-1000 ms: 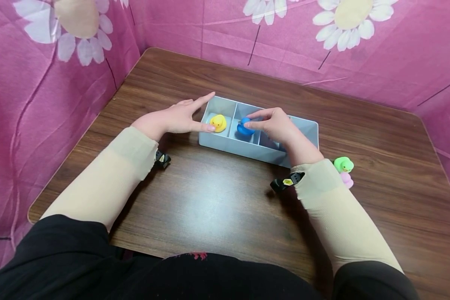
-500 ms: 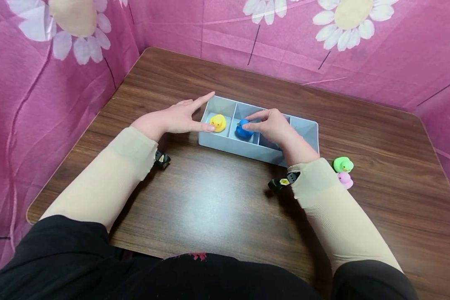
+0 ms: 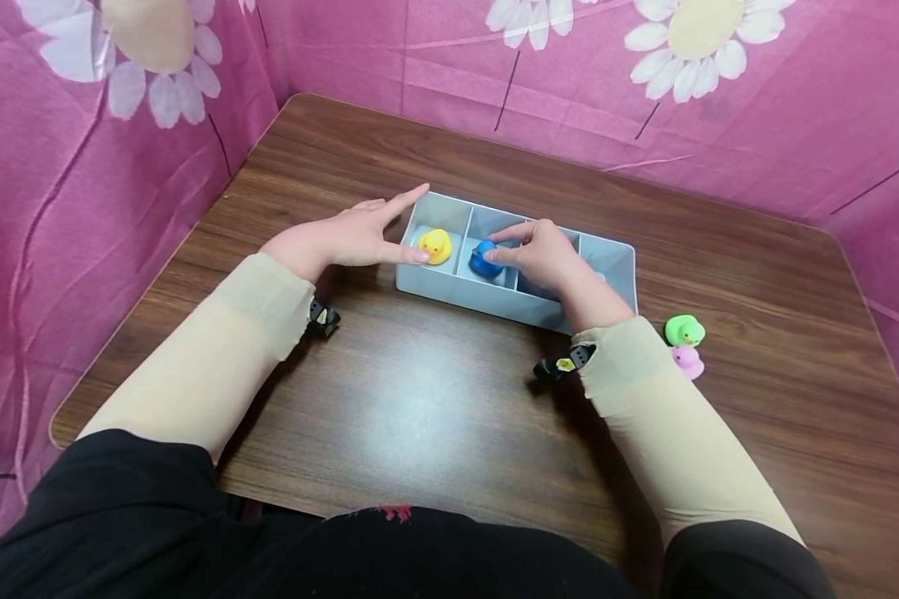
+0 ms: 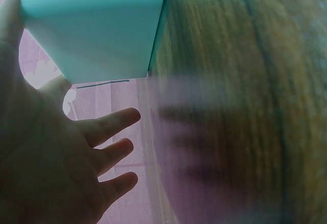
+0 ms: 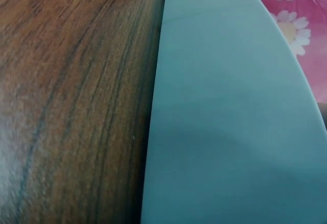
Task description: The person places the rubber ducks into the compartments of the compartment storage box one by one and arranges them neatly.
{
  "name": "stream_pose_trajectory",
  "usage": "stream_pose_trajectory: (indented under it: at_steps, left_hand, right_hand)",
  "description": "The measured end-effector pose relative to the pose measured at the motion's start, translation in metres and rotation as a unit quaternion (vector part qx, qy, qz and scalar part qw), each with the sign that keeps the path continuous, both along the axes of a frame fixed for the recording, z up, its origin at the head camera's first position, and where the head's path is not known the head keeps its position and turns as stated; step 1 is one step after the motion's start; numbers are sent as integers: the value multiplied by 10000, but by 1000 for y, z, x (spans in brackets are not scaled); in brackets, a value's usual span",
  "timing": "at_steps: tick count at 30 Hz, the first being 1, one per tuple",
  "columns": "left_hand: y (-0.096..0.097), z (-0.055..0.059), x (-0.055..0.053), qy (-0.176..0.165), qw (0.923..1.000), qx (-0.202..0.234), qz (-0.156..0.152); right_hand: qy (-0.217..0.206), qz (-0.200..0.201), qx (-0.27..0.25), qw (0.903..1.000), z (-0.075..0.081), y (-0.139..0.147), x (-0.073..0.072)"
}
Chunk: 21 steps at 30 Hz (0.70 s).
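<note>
A light grey-blue divided box (image 3: 470, 300) stands on the table with a yellow rubber duck (image 3: 436, 245) in its leftmost compartment. My left hand (image 3: 348, 235) is spread at the box's left end, its thumb and index finger straight along the rim; the left wrist view shows the other fingers apart, off the box. My right hand (image 3: 547, 256) reaches into the second compartment and pinches a blue rubber duck (image 3: 485, 260) between thumb and fingers, low inside the walls. The right wrist view shows mostly the box's side wall (image 5: 225, 96), so the right fingers are hidden there.
To the right of the box, a green rubber duck (image 3: 684, 330) and a pink rubber duck (image 3: 688, 362) sit close together on the brown wooden table (image 3: 389, 433). A pink floral cloth (image 3: 569, 108) hangs behind the table. The right hand partly covers the right-hand compartments.
My right hand has shifted slightly left and down with the blue duck, lower in the second compartment. The left hand has stayed still.
</note>
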<state>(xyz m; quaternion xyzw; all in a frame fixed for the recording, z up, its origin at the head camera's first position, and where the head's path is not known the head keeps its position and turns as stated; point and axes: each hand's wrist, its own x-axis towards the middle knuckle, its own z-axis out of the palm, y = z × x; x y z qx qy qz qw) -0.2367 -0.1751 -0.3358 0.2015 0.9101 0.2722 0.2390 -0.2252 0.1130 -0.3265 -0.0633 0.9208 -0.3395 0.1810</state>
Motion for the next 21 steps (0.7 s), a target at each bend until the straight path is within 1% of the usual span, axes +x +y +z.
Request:
stream_pose_trajectory:
  at_steps: [7,13,17,21]
  left_hand:
    - [0,0,0,-5,10000,22,-8]
    - [0,-1,0,-29,10000,16,2]
    - [0,0,0,-44,10000,15,-1]
    - [0,0,0,-41,10000,11,-15]
  right_hand:
    - [130,58,130,9998,-2,-1,0]
    - [320,67,423,9986,-2,-4,2]
    - [411,0,666,9969,-1,-7,3]
    - [452,-81,779,9959,1,-9,5]
